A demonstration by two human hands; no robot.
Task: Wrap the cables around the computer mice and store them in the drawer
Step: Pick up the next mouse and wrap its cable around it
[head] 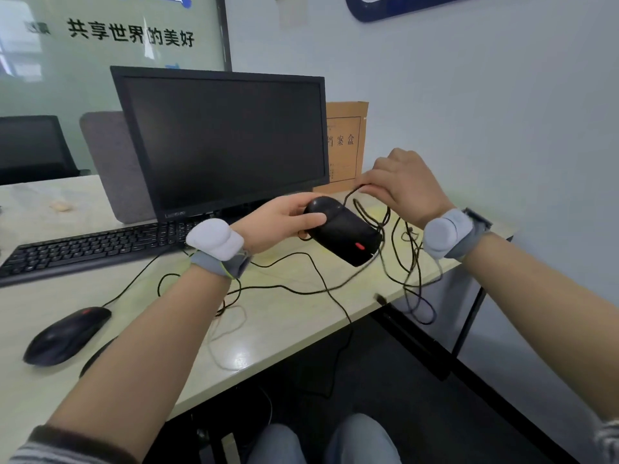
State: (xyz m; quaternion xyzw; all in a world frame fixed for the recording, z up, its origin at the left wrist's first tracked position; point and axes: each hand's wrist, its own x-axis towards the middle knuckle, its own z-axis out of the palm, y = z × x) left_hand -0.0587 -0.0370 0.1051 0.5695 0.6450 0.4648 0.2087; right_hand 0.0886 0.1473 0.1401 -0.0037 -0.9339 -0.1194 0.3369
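My left hand (281, 219) grips a black computer mouse (345, 229) with a red mark, held above the desk in front of the monitor. Just to the right and slightly higher, my right hand (402, 185) pinches that mouse's thin black cable (371, 212), which loops beside the mouse and hangs in loose coils past the desk's right edge. A second black mouse (67, 334) lies on the desk at the lower left, its cable (284, 288) trailing across the desktop. No drawer is in view.
A black monitor (221, 142) and a black keyboard (87, 247) stand on the pale desk (278, 329). A brown file box (345, 142) leans against the wall behind. A grey divider panel (110, 165) stands left of the monitor. My knees show below the desk edge.
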